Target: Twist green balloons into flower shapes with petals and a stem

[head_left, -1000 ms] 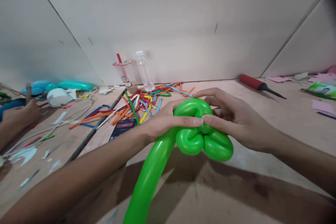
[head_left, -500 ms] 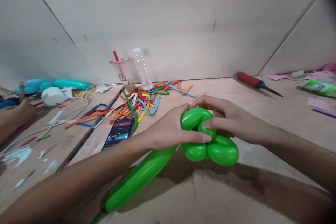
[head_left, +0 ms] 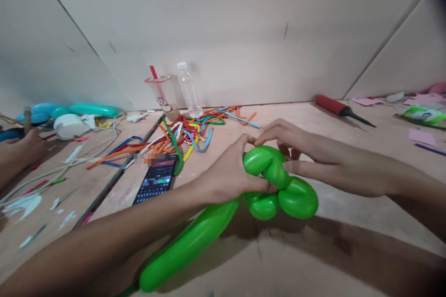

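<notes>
A long green balloon (head_left: 193, 246) is twisted into several rounded loops at its right end, while its straight part slants down to the lower left. My left hand (head_left: 228, 174) is closed around the twisted end, its thumb pressed across the loops. From the right, my right hand (head_left: 315, 155) curls over the same cluster. Its index finger reaches the top near my left fingers, and its thumb lies against the upper right loop. Some of its fingertips are hidden behind the balloon.
A phone (head_left: 156, 178) lies left of my hands, near a pile of uninflated balloons (head_left: 184, 134). Behind stand a cup with a straw (head_left: 163, 97) and a plastic bottle (head_left: 190, 93). A red pump (head_left: 331, 104) lies at right. Another person's hand (head_left: 29, 146) is at far left.
My right thumb has drawn back to the right from the middle of the loops, and the right hand's fingers are more spread. My left hand keeps its grip.
</notes>
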`<state>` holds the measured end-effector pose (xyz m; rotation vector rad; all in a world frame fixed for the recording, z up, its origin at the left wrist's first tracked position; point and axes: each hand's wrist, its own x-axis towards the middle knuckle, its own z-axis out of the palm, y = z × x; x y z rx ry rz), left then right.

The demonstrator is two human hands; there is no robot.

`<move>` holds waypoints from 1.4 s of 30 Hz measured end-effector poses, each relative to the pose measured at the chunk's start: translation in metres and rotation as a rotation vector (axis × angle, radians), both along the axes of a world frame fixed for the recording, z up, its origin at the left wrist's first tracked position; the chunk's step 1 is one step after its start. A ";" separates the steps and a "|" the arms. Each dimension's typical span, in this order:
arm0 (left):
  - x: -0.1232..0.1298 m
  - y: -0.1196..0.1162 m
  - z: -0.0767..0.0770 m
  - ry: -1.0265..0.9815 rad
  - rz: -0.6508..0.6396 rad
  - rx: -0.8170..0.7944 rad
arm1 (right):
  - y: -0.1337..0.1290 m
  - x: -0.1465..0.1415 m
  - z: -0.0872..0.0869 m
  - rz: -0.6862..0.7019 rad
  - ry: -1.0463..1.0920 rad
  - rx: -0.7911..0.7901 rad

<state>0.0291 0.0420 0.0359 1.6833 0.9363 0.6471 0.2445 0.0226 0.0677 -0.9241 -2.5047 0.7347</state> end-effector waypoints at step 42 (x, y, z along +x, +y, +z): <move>0.007 0.010 -0.032 -0.181 -0.135 -0.469 | -0.001 -0.029 -0.019 0.006 -0.701 1.037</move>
